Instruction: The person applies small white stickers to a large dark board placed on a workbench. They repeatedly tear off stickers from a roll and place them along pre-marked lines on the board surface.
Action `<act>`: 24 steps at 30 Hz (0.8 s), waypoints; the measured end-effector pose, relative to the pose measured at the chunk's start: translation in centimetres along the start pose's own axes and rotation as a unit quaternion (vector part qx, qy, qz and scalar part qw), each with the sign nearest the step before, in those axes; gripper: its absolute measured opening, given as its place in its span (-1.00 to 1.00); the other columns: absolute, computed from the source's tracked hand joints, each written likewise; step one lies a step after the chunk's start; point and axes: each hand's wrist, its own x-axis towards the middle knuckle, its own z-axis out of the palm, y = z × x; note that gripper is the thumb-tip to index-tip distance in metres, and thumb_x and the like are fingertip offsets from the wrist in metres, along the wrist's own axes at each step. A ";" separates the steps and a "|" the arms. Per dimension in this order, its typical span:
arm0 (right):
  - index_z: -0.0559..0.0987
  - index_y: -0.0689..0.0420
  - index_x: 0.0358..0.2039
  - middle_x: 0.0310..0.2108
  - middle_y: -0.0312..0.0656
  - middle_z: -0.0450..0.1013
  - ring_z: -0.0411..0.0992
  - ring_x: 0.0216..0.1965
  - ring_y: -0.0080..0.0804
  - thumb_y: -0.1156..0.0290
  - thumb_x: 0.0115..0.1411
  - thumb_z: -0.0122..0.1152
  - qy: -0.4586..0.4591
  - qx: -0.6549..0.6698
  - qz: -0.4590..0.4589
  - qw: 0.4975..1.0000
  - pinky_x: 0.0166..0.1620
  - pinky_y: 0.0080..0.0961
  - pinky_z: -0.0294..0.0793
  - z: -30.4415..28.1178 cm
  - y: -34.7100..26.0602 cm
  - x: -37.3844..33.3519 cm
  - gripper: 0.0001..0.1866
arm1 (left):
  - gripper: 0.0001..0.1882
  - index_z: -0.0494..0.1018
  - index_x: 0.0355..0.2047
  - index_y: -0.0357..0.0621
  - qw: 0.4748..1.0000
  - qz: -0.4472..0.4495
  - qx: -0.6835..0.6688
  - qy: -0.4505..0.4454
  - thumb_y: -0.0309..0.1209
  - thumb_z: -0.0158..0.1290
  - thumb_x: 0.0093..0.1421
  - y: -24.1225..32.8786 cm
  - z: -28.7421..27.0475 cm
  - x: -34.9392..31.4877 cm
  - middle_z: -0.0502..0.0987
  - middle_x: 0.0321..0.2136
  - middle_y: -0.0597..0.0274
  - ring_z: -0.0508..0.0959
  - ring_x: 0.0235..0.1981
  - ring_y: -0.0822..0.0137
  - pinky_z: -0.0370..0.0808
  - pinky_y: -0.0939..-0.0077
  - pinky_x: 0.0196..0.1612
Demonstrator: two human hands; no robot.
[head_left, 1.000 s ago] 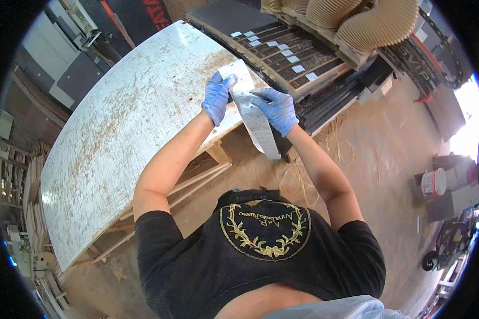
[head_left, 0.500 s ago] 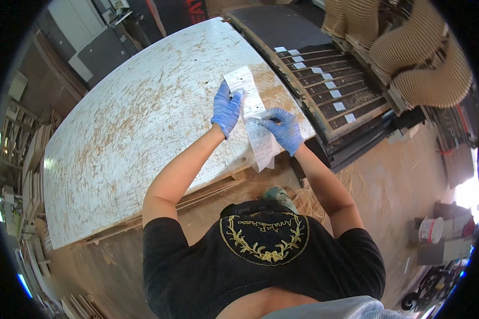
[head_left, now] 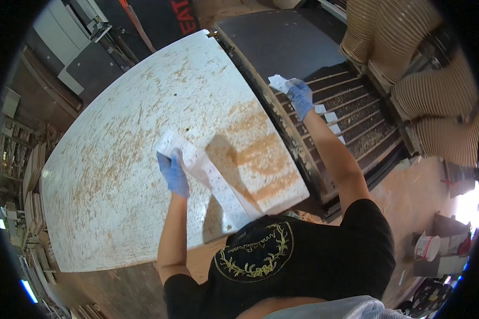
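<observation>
A long white strip of printed paper labels (head_left: 210, 178) hangs from my left hand (head_left: 174, 175), pinched near its upper end between thumb and fingers. The strip slopes over the white board and runs down to the front edge near my body. My right hand (head_left: 302, 98) reaches over the slatted bed, its fingers closed at a small white label (head_left: 278, 83); whether more than one label lies there I cannot make out. Several white label squares (head_left: 330, 117) lie on the slats beside my right wrist. Both hands wear blue gloves.
The large white board (head_left: 117, 170) is scuffed and dusted with sawdust. A dark machine table (head_left: 282, 42) adjoins the slatted bed, with ribbed tan hoses (head_left: 436, 95) at the right. A white bucket (head_left: 427, 247) stands on the floor, far right.
My hands have moved apart. The left went left and nearer with the label strip; the right left the strip and reached up over the slatted bed. My body has leaned closer to the board.
</observation>
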 end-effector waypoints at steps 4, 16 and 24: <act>0.49 0.16 -0.37 -0.46 -0.28 0.42 0.38 -0.41 -0.53 0.51 -0.03 0.19 0.112 -0.032 -0.031 0.993 -0.33 -0.62 0.39 -2.1 2.8 13.9 -0.84 | -0.57 0.15 -0.01 -0.28 0.996 -0.052 0.060 0.029 -0.44 -0.07 0.11 -4.5 2.1 -1.1 0.30 -0.10 0.19 0.30 -0.10 0.40 0.25 0.54 -0.03; 0.48 0.20 -0.42 -0.45 -0.21 0.43 0.39 -0.40 -0.47 0.57 -0.02 0.10 0.167 -0.119 -0.166 0.965 -0.27 -0.55 0.40 -0.2 13.1 33.3 -0.89 | -0.51 0.11 0.04 -0.23 0.970 -0.189 0.104 0.117 -0.40 -0.06 0.10 -7.0 5.8 -5.1 0.23 -0.01 0.17 0.25 -0.01 0.35 0.20 0.48 0.03; 0.49 0.17 -0.49 -0.50 -0.29 0.43 0.38 -0.44 -0.54 0.56 -0.06 0.20 -0.204 0.095 0.010 0.974 -0.30 -0.62 0.39 18.6 16.7 20.4 -0.91 | -0.55 0.15 0.02 -0.19 0.960 -0.219 0.108 0.135 -0.46 -0.06 0.11 -6.9 8.7 -3.7 0.29 -0.06 0.22 0.30 -0.09 0.39 0.24 0.52 -0.04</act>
